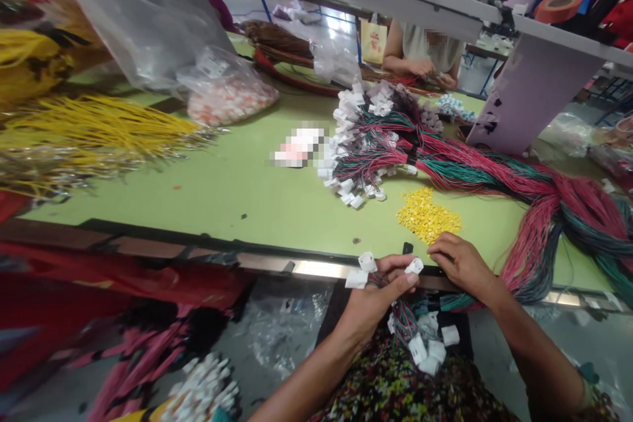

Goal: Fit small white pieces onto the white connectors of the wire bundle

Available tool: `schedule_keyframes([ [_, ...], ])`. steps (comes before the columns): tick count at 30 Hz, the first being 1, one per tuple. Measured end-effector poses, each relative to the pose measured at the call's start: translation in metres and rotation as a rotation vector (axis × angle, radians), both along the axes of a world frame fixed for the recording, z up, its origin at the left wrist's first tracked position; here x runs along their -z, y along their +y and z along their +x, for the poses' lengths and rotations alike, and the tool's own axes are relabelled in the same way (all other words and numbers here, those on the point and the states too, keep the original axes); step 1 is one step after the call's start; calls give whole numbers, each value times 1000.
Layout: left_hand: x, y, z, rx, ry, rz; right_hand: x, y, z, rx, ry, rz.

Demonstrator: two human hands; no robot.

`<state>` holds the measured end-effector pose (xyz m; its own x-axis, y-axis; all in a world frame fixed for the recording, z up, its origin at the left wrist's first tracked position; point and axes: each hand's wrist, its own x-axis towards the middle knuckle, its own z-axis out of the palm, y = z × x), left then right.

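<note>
Lap, just below both hands: a floral garment holds a loose cluster of white plastic connectors on thin multicoloured wires.

Left hand: fingers closed, grasping a small bunch of wired connectors, with white housings showing on either side of the grip.

Right hand: fingers loosely curled at the table's front edge, just beside the left fingertips; whether they pinch a wire, I cannot tell.

Just past the right fingers: a heap of small yellow parts lies on the green tabletop.

Ahead of the fingers: a large bundle of red and teal wires ends in many white connectors.

Far left of the fingers: yellow wires and a clear plastic bag of small parts.

Far across the table: a co-worker's hands work together.
</note>
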<state>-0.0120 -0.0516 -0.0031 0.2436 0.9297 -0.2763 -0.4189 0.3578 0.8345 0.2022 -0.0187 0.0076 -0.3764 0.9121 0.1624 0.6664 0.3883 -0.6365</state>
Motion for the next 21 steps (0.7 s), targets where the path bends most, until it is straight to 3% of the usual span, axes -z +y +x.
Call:
schedule_keyframes([
  [4, 0, -2, 3, -18, 118, 173, -16, -17, -12, 107, 217, 13],
  [10, 0, -5, 8, -121, 279, 386, -42, -44, -28, 58, 325, 60],
  [15, 1, -5, 9, -139, 332, 504, -43, -48, -29, 9, 238, 177],
  [21, 5, -5, 8, -173, 362, 585, -40, -48, -30, 31, 256, 154],
])
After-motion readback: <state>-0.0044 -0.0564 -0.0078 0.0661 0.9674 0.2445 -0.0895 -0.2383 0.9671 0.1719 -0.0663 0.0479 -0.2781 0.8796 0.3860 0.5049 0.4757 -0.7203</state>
